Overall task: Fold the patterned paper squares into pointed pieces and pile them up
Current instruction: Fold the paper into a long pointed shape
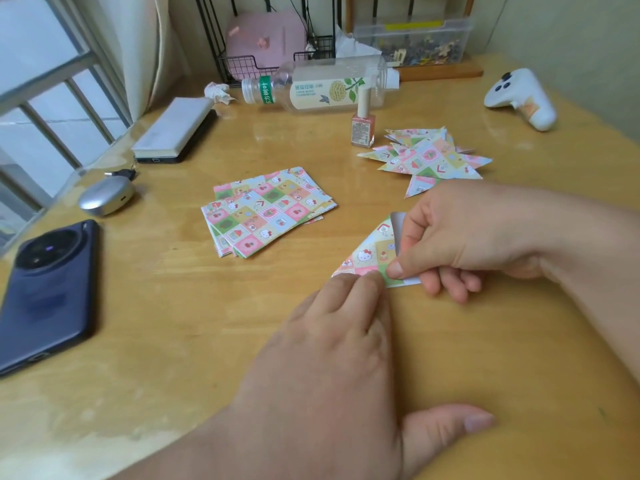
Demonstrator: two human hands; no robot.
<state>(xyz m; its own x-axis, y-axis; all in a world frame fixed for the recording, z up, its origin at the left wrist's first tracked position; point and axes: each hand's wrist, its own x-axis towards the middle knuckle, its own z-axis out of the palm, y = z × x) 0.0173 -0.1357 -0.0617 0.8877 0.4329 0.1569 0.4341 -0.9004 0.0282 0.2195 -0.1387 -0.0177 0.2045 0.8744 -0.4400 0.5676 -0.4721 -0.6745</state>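
Here, folded paper (367, 251) pinched by the right hand (460, 237), left hand (329, 341) seemingly flat, straight-fingered, on its near corner.

Home desk: phone (48, 292), nail polish (363, 128), curtain (138, 46).

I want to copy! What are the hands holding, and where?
Right hand pinches the folded paper at its right side; left hand presses its bottom edge.
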